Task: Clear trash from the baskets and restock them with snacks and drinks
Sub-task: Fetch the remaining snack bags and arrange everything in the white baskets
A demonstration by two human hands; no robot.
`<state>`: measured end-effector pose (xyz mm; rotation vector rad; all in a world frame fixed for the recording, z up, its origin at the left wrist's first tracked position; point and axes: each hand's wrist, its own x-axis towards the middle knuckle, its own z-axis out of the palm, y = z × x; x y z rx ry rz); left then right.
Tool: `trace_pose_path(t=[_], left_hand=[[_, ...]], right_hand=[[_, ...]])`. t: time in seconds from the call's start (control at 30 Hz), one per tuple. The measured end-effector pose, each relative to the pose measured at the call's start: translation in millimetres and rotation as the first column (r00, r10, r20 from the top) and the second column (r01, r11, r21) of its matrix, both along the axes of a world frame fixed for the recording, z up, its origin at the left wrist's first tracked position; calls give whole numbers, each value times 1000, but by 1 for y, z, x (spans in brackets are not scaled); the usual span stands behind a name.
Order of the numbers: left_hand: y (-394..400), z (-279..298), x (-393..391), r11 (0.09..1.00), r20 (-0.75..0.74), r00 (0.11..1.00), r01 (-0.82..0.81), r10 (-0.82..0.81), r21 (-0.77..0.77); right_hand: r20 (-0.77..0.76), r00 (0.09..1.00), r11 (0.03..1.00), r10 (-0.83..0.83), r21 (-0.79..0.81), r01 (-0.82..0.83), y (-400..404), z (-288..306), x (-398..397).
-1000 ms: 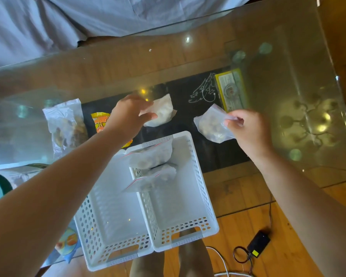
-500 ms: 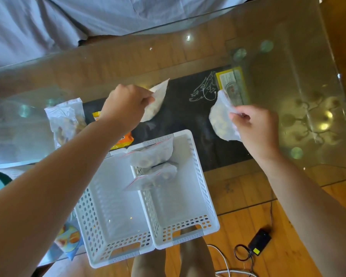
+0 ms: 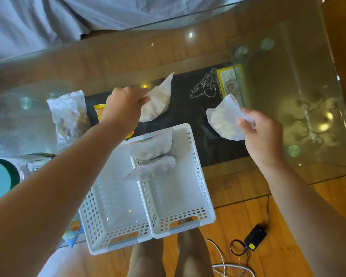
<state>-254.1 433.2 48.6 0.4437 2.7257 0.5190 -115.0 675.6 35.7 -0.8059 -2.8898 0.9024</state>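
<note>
Two white perforated plastic baskets [image 3: 116,212] side by side at 6 o'clock, two frosted snack pouches [image 3: 152,156] draped over the shared wall; left hand [image 3: 123,105] grip pinching a pale pouch [image 3: 158,100] at 11, right hand [image 3: 262,132] grip clamped on another [image 3: 222,118] at 1, both lifted off glass surface [image 3: 288,66], likely basket-bound

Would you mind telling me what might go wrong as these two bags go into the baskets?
1. The two bags already placed straddle the shared wall of the white baskets; adding more could tip them out.
2. The left hand and right hand each pinch a bag by an edge, so either might slip.
</note>
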Motion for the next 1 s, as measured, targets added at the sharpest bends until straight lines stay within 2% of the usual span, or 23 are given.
trace_pose_path(t=[0.13, 0.37, 0.5, 0.57, 0.63, 0.8, 0.9, 1.0], left_hand=[[-11, 44, 17, 990, -109, 991, 94, -82, 104], [-30, 133, 82, 975, -122, 974, 204, -193, 86], [-41, 162, 120, 977, 42, 983, 172, -179, 124], [-46, 169, 138, 972, 69, 980, 176, -189, 157], [-49, 167, 157, 974, 150, 970, 166, -189, 153], [-50, 123, 198, 982, 383, 906, 188, -182, 23], [-47, 86, 214, 993, 523, 844, 105, -117, 54], [-43, 51, 228, 999, 590, 806, 24, -47, 47]], right_hand=[[-46, 999, 1000, 22, 13, -21, -6, 33, 20], [-2, 993, 993, 117, 24, -117, -25, 87, 61], [-3, 980, 979, 199, -38, -199, -34, 105, 81], [12, 968, 967, 250, -56, -249, -38, 111, 88], [37, 950, 947, 310, -93, -306, -42, 115, 92], [100, 862, 863, 497, -167, -478, -56, 109, 93], [110, 804, 805, 585, -205, -557, -71, 97, 87], [207, 735, 760, 645, -272, -590, -90, 76, 80]])
